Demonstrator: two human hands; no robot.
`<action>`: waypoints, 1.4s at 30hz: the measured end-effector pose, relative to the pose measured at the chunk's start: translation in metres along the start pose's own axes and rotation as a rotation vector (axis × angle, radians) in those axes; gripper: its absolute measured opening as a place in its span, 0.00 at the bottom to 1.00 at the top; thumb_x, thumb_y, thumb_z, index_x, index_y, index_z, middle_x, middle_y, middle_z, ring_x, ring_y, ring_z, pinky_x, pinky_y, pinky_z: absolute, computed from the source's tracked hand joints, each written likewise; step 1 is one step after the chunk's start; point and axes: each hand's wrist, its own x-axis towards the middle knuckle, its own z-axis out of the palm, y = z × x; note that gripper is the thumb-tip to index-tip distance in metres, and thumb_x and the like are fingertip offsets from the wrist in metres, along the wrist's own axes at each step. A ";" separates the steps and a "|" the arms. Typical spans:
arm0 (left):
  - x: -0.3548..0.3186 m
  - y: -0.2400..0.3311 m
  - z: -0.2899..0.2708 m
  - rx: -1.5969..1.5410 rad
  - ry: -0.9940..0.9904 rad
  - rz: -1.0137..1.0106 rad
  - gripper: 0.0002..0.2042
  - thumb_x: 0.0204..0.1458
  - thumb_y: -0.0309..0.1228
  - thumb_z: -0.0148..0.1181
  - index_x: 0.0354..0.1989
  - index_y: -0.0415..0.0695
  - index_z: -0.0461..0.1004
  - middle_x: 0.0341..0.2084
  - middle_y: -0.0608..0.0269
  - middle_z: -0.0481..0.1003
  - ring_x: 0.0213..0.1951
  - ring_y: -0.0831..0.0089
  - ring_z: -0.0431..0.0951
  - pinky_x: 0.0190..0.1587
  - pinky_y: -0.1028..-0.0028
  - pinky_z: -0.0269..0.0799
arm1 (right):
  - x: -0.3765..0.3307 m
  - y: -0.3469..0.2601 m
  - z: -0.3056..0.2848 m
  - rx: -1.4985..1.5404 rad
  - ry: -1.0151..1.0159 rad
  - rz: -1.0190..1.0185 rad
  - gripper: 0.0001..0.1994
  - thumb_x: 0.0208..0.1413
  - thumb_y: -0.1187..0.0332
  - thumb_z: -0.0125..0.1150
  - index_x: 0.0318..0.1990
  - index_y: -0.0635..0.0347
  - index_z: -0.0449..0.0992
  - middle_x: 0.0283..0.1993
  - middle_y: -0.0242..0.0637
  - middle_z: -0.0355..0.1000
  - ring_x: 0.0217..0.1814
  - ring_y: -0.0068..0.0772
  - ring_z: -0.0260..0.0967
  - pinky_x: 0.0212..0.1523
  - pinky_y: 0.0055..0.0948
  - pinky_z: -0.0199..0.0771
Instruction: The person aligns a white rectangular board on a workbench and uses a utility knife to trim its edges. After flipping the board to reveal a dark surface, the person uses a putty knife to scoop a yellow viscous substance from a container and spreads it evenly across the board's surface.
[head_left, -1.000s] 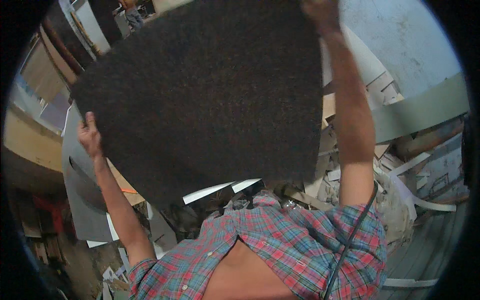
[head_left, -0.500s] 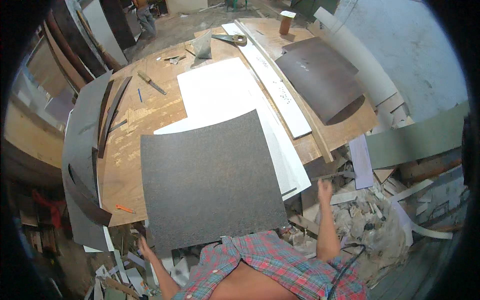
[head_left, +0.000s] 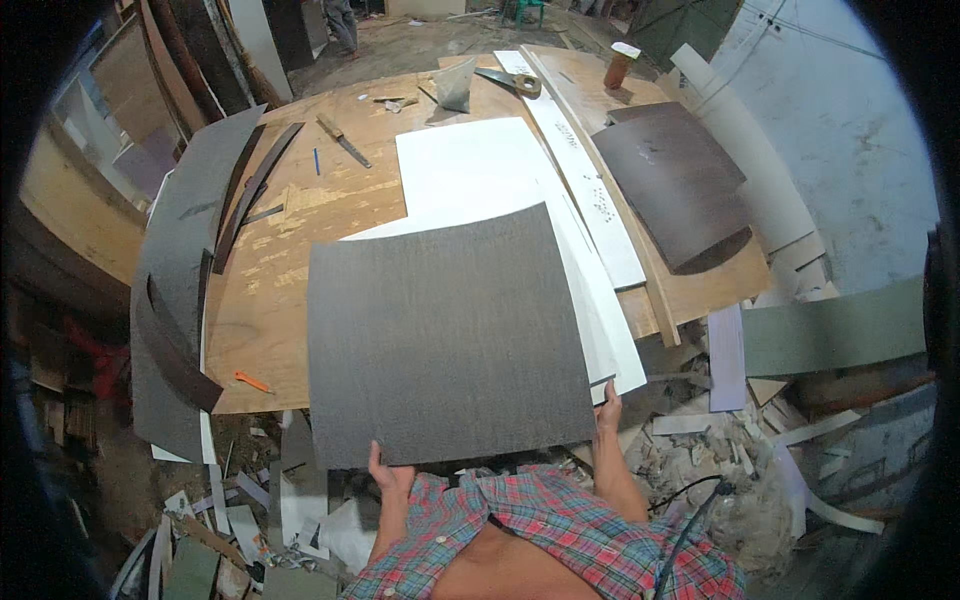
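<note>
A large grey textured sheet (head_left: 445, 335) lies flat over the near edge of the plywood table (head_left: 290, 230), partly on top of white sheets (head_left: 480, 170). My left hand (head_left: 385, 478) grips its near left corner from below. My right hand (head_left: 606, 412) holds its near right corner. Both arms come up from my plaid shirt at the bottom of the head view.
A dark brown sheet (head_left: 675, 180), a long white strip (head_left: 590, 190), a roll of tape (head_left: 527, 83), a cup (head_left: 620, 65) and a knife (head_left: 345, 145) lie on the table. Curved grey strips (head_left: 185, 270) hang at the left edge. Offcuts and rubble (head_left: 730, 470) cover the floor.
One second ago I held the grey sheet up in front of the camera. It has come down flat onto the table, and my hands have dropped to its near corners.
</note>
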 end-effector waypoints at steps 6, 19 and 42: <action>0.002 0.019 0.025 0.065 0.206 0.150 0.26 0.60 0.47 0.57 0.60 0.41 0.69 0.57 0.55 0.71 0.57 0.53 0.69 0.63 0.53 0.61 | -0.040 -0.050 0.070 0.173 0.199 -0.369 0.26 0.67 0.60 0.55 0.65 0.71 0.63 0.63 0.45 0.67 0.59 0.44 0.70 0.58 0.43 0.72; -0.011 0.106 -0.029 0.199 0.268 0.213 0.34 0.57 0.51 0.59 0.65 0.39 0.64 0.63 0.54 0.66 0.63 0.52 0.65 0.66 0.51 0.57 | -0.128 -0.257 0.072 -0.207 0.467 -0.796 0.16 0.63 0.60 0.60 0.42 0.69 0.75 0.43 0.38 0.72 0.43 0.34 0.72 0.45 0.37 0.77; 0.052 0.119 -0.078 0.383 0.208 0.119 0.35 0.56 0.49 0.62 0.66 0.38 0.62 0.65 0.53 0.64 0.62 0.52 0.65 0.65 0.54 0.60 | -0.682 -0.436 -0.081 -0.211 1.652 -1.316 0.34 0.54 0.52 0.69 0.59 0.74 0.71 0.61 0.50 0.71 0.59 0.48 0.71 0.59 0.42 0.71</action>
